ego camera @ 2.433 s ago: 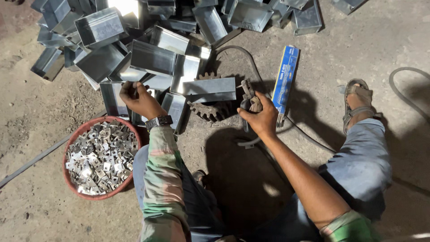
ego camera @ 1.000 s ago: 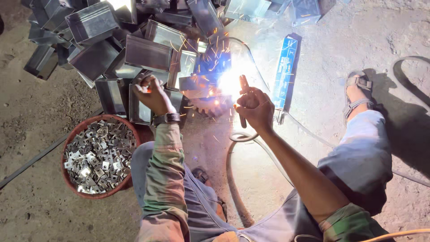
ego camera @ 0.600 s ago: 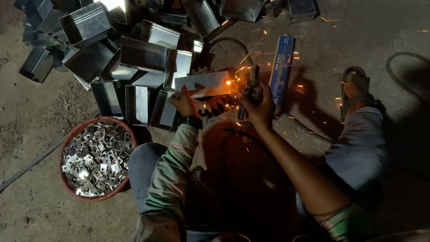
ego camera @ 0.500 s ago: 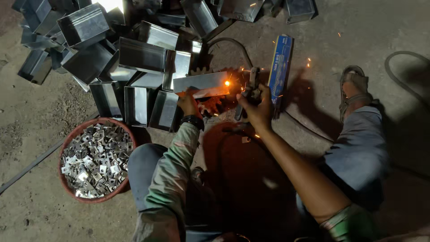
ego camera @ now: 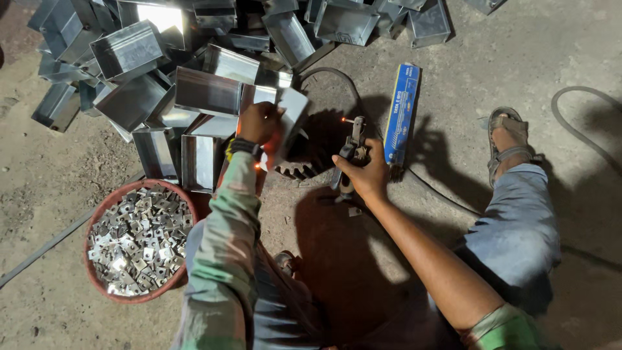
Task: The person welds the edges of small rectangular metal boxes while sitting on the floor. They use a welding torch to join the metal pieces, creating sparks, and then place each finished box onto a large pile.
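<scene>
At far left sits a red basin (ego camera: pixel 97 214) of small metal clips, clear of our work. Our left hand (ego camera: pixel 259 123) has its fingers wrapped over the top edge of a sheet-metal box (ego camera: pixel 288 120) that rests tilted on a large gear (ego camera: pixel 317 152) on the floor. We should hold it firmly, away from the hot seam. Our right hand (ego camera: pixel 363 175) has its fingers closed on the electrode holder (ego camera: pixel 353 146), whose rod tip glows. A blue electrode packet (ego camera: pixel 402 113), cable (ego camera: pixel 440 194) and piled boxes (ego camera: pixel 129 58) crowd close.
</scene>
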